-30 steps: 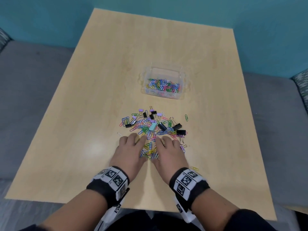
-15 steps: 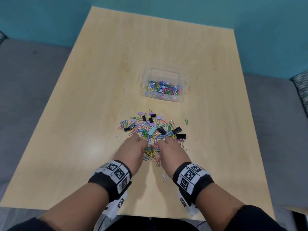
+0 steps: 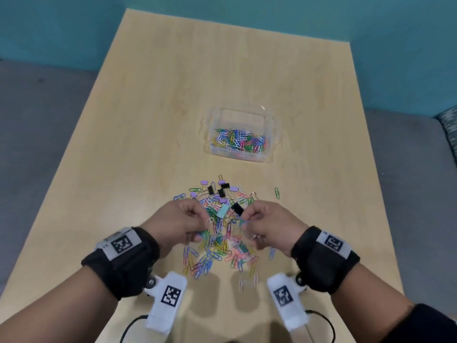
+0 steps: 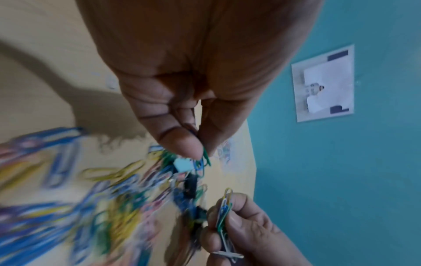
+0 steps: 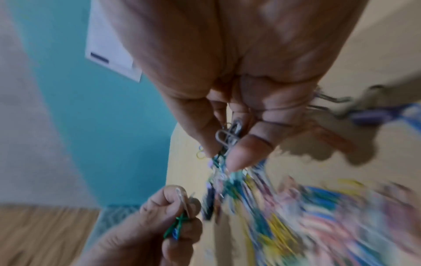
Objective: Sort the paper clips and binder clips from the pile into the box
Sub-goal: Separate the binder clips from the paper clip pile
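Note:
A pile of coloured paper clips and binder clips [image 3: 217, 226] lies on the wooden table [image 3: 148, 120]. Both hands hover just above it, raised off the surface. My left hand [image 3: 188, 224] pinches a few green and blue paper clips [image 4: 202, 162] between thumb and fingers. My right hand [image 3: 262, 226] holds a small bunch of paper clips [image 5: 227, 140], also seen in the left wrist view as a paper clip bunch [image 4: 224, 210]. Farther back stands the clear plastic box [image 3: 270, 125] with several coloured paper clips [image 3: 238, 143] in it.
Black, purple and one light-blue binder clip [image 3: 221, 211] lie at the far side of the pile. A lone green paper clip [image 3: 277, 193] lies to its right. Two white paper clips [image 3: 248, 280] sit near the front edge. A paper sheet [image 4: 323, 82] hangs on the teal wall.
Both hands were pressed on the near part of the pile; now they have lifted off it, fingers curled, each pinching paper clips. Clips beneath are spread out toward me.

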